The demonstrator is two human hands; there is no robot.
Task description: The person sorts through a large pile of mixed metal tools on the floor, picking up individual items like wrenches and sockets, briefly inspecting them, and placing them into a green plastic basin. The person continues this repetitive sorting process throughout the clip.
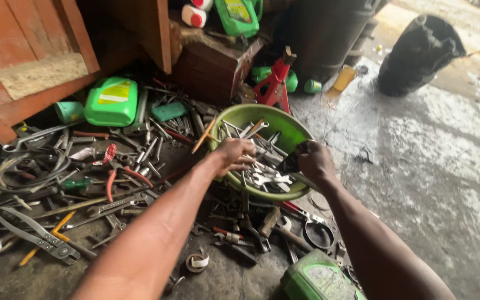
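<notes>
A green plastic bowl full of several metal wrenches sits on the floor in the middle of the view. My left hand reaches into the bowl from the left, its fingers curled among the wrenches. My right hand is at the bowl's right rim, closed on a dark tool whose shape I cannot make out.
Loose pliers, cutters, spanners and wires litter the floor at left. A green jerrycan, a red jack stand, a wooden box and a black bag stand behind. A green container lies near me. Wet concrete spreads right.
</notes>
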